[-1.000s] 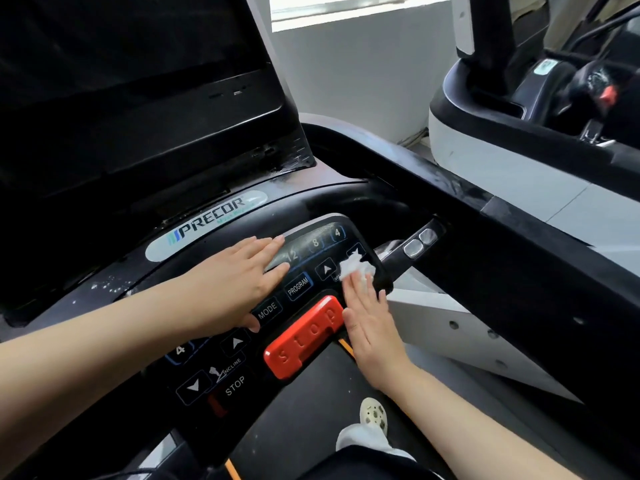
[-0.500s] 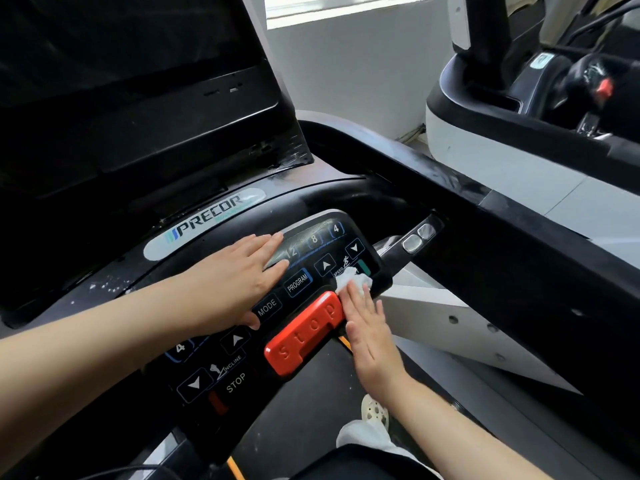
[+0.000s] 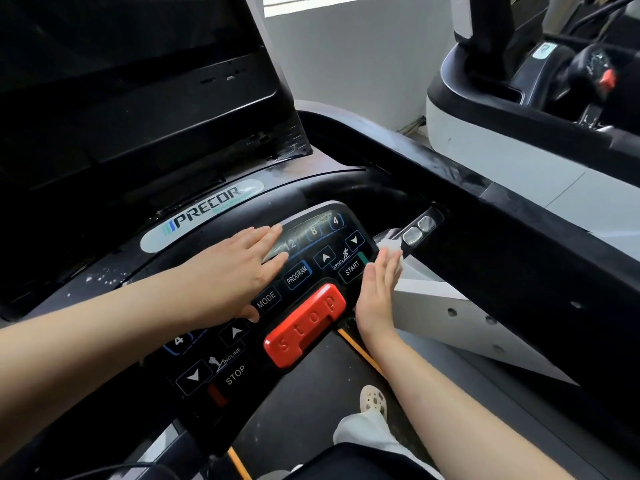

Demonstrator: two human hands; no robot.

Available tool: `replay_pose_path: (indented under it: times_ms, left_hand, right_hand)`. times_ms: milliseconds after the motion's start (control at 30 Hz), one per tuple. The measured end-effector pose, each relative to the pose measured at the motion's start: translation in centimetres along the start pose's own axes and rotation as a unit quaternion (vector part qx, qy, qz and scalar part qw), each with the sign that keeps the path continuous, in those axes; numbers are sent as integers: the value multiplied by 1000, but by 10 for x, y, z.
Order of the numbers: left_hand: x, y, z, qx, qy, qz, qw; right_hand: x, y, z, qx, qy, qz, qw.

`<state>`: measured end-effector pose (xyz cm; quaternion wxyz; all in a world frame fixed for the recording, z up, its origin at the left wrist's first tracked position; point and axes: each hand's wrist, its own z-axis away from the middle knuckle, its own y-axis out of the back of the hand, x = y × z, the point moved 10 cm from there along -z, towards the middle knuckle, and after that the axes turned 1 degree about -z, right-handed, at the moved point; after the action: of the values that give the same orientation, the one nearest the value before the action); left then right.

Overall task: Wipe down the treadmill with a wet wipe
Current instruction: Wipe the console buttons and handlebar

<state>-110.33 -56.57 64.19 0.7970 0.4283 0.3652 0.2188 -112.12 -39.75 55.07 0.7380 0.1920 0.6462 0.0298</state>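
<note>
White wet wipe (image 3: 390, 247) sits pressed under the flat right hand (image 3: 379, 292) at the keypad's (image 3: 323, 247) right edge, left hand (image 3: 228, 271) spread bracing alongside; next likely sweeping toward the handrail buttons (image 3: 419, 228) just beyond.

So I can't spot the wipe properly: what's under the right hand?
The white wet wipe pokes out past the right hand's fingertips at the control panel's right edge; the rest is covered.
</note>
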Motion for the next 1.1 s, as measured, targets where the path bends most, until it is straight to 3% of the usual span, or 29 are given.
replay_pose_path:
  times_ms: [200,333,533,800,933,1033,1100]
  left_hand:
    - [0,-1,1,-8,-4,9,1000]
    - [1,0,1,9,-12,11,1000]
    - [-1,10,5,82,-20,12,996]
    - [-2,3,2,50,-20,39,998]
    - [-6,-4,3,38,-21,62,997]
    - [-13,-1,5,37,-22,127,991]
    - [-19,2,8,41,-17,176,983]
  right_hand:
    - [5,-33,64,-32,-16,-114,993]
    - [22,-15,25,29,-105,-201,974]
    - [14,-26,47,-4,-109,-211,971]
    - [-11,-35,73,-52,21,-125,991]
    - [-28,-11,9,-49,54,34,997]
    - [-53,-18,-10,-79,146,162,973]
    - [-69,-46,10,-148,256,236,926]
